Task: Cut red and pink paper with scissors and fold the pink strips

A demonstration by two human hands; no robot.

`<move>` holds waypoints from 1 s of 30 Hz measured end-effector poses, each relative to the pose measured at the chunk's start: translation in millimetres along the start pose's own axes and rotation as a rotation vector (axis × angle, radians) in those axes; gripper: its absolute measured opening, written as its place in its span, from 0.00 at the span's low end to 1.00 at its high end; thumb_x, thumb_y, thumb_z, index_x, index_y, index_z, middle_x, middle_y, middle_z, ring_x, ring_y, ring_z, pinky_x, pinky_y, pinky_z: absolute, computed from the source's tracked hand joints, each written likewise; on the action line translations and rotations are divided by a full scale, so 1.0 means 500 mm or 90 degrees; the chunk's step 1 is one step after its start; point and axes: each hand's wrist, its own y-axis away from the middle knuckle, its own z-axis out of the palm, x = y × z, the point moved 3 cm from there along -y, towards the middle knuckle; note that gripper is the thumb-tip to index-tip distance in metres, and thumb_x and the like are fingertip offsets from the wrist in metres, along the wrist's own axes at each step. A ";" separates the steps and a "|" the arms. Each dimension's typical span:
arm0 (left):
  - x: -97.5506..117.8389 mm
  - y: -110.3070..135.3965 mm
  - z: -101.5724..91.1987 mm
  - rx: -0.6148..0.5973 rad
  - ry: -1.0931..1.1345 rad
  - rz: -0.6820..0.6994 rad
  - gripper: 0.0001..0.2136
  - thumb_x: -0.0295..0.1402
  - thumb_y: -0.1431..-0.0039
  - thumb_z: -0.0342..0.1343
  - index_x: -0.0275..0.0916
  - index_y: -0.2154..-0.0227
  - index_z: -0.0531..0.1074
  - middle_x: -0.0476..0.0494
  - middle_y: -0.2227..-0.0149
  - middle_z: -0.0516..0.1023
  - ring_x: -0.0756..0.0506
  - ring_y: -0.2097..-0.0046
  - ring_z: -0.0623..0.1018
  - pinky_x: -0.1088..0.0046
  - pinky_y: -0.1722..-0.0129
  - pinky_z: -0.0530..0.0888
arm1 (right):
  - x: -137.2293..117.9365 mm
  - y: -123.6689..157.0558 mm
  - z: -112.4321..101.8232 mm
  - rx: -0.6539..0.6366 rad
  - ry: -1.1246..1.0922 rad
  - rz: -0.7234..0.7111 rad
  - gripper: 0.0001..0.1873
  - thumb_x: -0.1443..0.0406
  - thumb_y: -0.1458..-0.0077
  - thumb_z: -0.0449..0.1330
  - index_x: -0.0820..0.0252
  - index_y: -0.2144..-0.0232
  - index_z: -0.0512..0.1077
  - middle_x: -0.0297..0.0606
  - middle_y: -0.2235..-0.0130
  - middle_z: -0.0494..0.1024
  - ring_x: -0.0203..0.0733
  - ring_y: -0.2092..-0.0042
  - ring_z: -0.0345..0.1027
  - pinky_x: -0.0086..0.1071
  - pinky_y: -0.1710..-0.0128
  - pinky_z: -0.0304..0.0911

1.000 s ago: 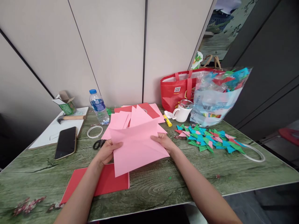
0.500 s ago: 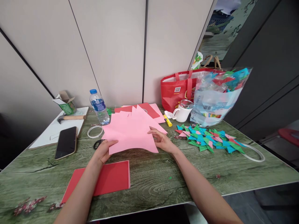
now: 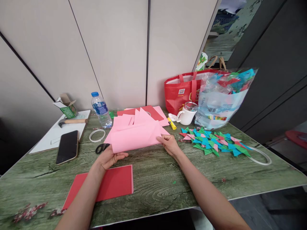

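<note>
A pink paper sheet [image 3: 135, 139] is folded over above the green wood-grain table [image 3: 155, 179]. My left hand [image 3: 109, 158] pinches its lower left corner. My right hand [image 3: 169, 143] pinches its right end. Behind the sheet lies a fan of more pink sheets [image 3: 134, 123] on top of red paper [image 3: 151, 111]. A stack of red paper [image 3: 109, 185] with pink beneath it lies on the table just below my left wrist.
Scissors [image 3: 102, 148], a white ring [image 3: 97, 135], a phone [image 3: 67, 146], a water bottle [image 3: 101, 110] and a hammer [image 3: 72, 121] sit at left. At right are a glue stick [image 3: 171, 123], a white mug [image 3: 187, 113], a red bag [image 3: 182, 91], a plastic bag [image 3: 222, 99] and several folded paper triangles [image 3: 213, 142].
The pink sheet was held open and tilted toward me, then was lowered toward the pile. Now it is folded into a narrower strip, with both hands at its ends.
</note>
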 end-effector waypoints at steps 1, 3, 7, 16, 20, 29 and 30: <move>0.003 0.001 0.003 0.000 -0.001 0.011 0.10 0.26 0.62 0.66 0.33 0.73 0.74 0.37 0.75 0.79 0.43 0.73 0.79 0.77 0.78 0.75 | 0.002 -0.001 0.000 0.013 -0.013 0.003 0.24 0.56 0.63 0.66 0.60 0.92 0.57 0.25 0.85 0.53 0.29 0.79 0.46 0.28 0.77 0.48; 0.012 0.006 0.014 -0.021 0.013 0.042 0.15 0.34 0.61 0.66 0.35 0.68 0.74 0.36 0.70 0.79 0.40 0.69 0.80 0.71 0.73 0.76 | 0.004 -0.004 -0.001 0.029 -0.023 0.007 0.22 0.56 0.63 0.66 0.59 0.91 0.60 0.25 0.85 0.55 0.29 0.79 0.47 0.28 0.77 0.48; 0.036 0.025 0.052 -0.146 0.060 0.179 0.31 0.54 0.62 0.59 0.42 0.55 0.70 0.35 0.51 0.72 0.34 0.51 0.72 0.59 0.59 0.73 | 0.005 -0.005 -0.001 0.065 -0.051 0.010 0.14 0.58 0.67 0.68 0.60 0.80 0.70 0.29 0.79 0.68 0.33 0.76 0.58 0.29 0.73 0.55; 0.017 0.017 0.047 0.008 -0.020 0.314 0.32 0.27 0.66 0.68 0.41 0.52 0.67 0.41 0.53 0.75 0.42 0.53 0.73 0.73 0.57 0.72 | -0.004 0.005 0.012 0.006 -0.045 -0.037 0.32 0.62 0.65 0.68 0.53 0.55 0.62 0.36 0.59 0.73 0.38 0.64 0.68 0.31 0.65 0.64; 0.019 0.012 0.039 0.034 -0.024 0.323 0.30 0.28 0.64 0.67 0.41 0.53 0.68 0.43 0.54 0.76 0.45 0.54 0.74 0.76 0.58 0.71 | -0.015 0.011 0.020 -0.079 0.011 -0.060 0.31 0.61 0.61 0.65 0.52 0.52 0.64 0.39 0.52 0.69 0.39 0.60 0.68 0.31 0.64 0.64; 0.001 0.004 0.039 0.064 -0.079 0.296 0.23 0.35 0.64 0.67 0.33 0.61 0.73 0.39 0.65 0.80 0.43 0.65 0.77 0.68 0.64 0.73 | 0.005 0.010 0.015 0.049 0.004 -0.030 0.17 0.61 0.63 0.68 0.57 0.68 0.72 0.32 0.71 0.75 0.36 0.71 0.67 0.30 0.71 0.62; 0.000 0.003 0.038 0.071 -0.094 0.303 0.23 0.36 0.64 0.67 0.32 0.62 0.73 0.39 0.66 0.80 0.43 0.65 0.77 0.67 0.65 0.73 | 0.006 0.010 0.016 0.043 -0.018 -0.025 0.20 0.62 0.64 0.68 0.55 0.64 0.71 0.32 0.69 0.76 0.37 0.70 0.68 0.30 0.69 0.64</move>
